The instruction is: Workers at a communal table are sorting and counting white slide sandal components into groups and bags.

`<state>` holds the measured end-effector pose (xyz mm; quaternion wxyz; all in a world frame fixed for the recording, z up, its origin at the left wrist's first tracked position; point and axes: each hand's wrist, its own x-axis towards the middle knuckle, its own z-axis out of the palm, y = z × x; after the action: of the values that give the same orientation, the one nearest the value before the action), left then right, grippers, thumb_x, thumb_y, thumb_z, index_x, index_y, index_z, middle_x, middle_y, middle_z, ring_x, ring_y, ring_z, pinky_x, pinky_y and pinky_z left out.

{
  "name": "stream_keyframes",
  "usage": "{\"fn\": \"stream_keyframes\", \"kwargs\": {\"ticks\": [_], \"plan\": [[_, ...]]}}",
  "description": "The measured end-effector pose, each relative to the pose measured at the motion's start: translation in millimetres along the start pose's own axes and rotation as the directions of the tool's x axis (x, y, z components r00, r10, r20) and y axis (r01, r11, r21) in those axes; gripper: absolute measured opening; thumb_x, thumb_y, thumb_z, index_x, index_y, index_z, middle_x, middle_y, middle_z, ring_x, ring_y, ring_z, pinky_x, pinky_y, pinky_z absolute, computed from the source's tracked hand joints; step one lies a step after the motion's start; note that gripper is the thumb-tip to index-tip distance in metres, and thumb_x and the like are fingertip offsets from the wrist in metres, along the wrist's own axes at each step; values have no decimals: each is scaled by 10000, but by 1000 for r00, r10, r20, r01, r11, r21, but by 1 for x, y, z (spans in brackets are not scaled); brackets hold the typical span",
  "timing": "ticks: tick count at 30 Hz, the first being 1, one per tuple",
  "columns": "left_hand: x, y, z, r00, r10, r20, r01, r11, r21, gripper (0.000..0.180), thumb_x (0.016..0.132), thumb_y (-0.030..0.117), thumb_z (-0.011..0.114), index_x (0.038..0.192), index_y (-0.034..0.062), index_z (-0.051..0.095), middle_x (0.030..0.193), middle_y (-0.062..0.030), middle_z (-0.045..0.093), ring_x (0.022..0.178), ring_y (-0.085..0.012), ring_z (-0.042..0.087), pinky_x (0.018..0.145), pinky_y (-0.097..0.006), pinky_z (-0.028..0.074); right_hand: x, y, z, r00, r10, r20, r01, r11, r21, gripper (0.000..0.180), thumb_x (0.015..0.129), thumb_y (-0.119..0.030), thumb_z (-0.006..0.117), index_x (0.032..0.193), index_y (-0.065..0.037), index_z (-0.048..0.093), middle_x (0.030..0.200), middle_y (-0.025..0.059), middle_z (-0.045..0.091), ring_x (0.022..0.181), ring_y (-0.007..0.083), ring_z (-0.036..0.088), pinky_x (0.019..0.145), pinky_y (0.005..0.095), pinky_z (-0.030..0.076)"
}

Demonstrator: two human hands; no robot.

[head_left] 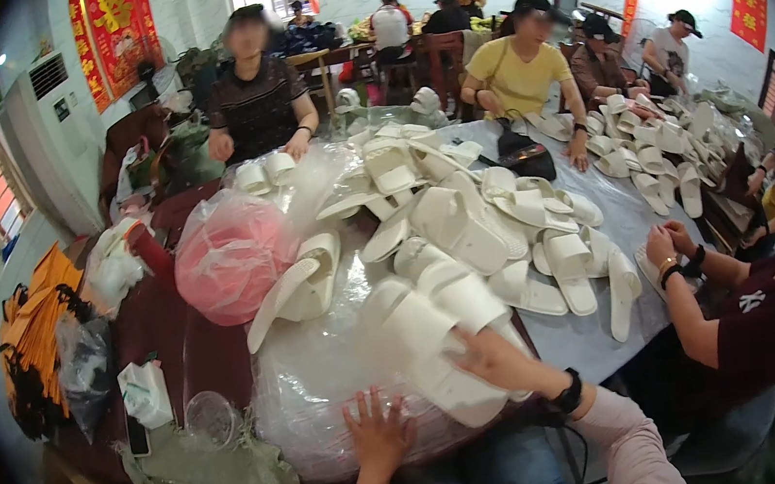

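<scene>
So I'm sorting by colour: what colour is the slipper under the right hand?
White, seen in the head view: the slipper.

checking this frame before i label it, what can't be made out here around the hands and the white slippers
Head view only:
- Right hand: lies on a white slipper; fingertips hidden, so grip unclear.
- Left hand: fingers spread on the clear plastic bag; bag contents blurred by plastic.
- Pink bag: contents veiled.
- Far slippers: too small to count.
- Picture rim: dark, cut off by the fisheye.

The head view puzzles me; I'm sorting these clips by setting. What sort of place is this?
Probably a small workshop for hand-packing. White slippers lie heaped across a long table, several seated people handle them, and clear plastic bags are piled under the person's left hand.
</scene>
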<state>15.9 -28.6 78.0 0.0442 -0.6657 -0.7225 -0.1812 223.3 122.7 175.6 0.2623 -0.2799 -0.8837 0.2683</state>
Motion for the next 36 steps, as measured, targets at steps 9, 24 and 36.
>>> {"fn": "stream_keyframes", "kwargs": {"ticks": [9,24,36], "plan": [[5,0,2,998,42,-44,-42,999,7,496,814,422,566,1248,184,525,1358,-201,405,1287,-388,322,1039,-626,172,63,79,-107,802,502,-324,-557,824,-102,549,881,-216,549,1367,-24,381,1080,252,554,974,392,548,887,417,412],[-1,-2,11,997,-1,-82,-3,999,-49,526,821,414,553,1287,179,489,1396,-196,360,1293,-385,326,1031,-625,207,123,-46,101,992,-36,117,-8,937,350,554,872,-215,603,1372,-122,383,1364,230,398,1231,377,417,1020,422,351],[-2,-1,6,999,-9,-51,-1,983,-185,394,832,352,527,1085,65,618,1403,-215,346,1347,-381,238,1093,-589,129,177,-33,181,961,-258,101,276,860,-429,462,784,-223,661,1237,-228,573,1520,202,87,1379,431,128,1047,580,232]]}}
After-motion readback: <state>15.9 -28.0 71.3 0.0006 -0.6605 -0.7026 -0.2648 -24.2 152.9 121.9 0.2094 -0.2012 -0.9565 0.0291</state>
